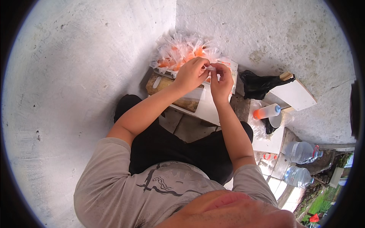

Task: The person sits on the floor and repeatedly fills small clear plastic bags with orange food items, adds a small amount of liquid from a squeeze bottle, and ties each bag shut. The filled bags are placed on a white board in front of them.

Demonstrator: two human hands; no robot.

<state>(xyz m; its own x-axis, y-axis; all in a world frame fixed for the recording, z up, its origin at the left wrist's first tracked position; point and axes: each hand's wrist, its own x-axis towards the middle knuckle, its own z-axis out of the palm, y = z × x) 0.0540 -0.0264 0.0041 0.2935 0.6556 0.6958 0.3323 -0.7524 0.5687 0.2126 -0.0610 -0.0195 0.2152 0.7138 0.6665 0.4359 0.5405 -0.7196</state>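
My left hand (191, 73) and my right hand (223, 82) meet above a low white table (211, 110). The fingertips of both pinch a small piece of clear plastic (210, 68), which looks like the neck of a bag. What hangs below it is mostly hidden by the fingers. Just behind the hands, a heap of tied clear bags with orange contents (182, 52) fills a tray (164, 73). Under my left forearm lies a wooden cutting board (154, 85) with a slot handle. Flat clear plastic bags (196, 94) rest across its right end.
White walls (85, 57) meet in a corner behind the table. On the right are a black plastic bag (253, 84), a leaning white board (296, 94) and a squeeze bottle with orange liquid (266, 111). Two large clear water jugs (299, 152) lie farther right.
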